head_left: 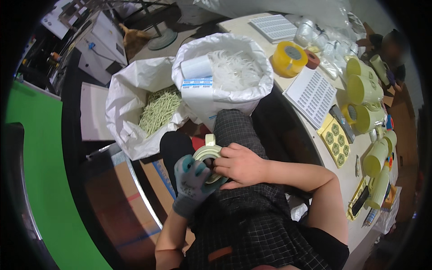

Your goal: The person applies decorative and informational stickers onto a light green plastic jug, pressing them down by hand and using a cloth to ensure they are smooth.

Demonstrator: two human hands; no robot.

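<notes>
Over my lap, I hold a pale green, round plastic piece (210,152) with a tab or loop sticking up from its far edge and a hollow centre. My left hand (192,177), in a white and teal work glove, is closed around its left and near side. From the right, my bare right hand (238,165) grips the rim, with curled fingertips reaching toward the hollow. What the fingertips touch inside is hidden.
Ahead stand a white sack of pale green sticks (159,110) and another of clear plastic strips (238,69). The table at right holds yellow tape (289,58), label sheets (310,96), a yellow sticker sheet (335,141) and several pale green cylindrical containers (365,90). Another person (393,49) is at its far side.
</notes>
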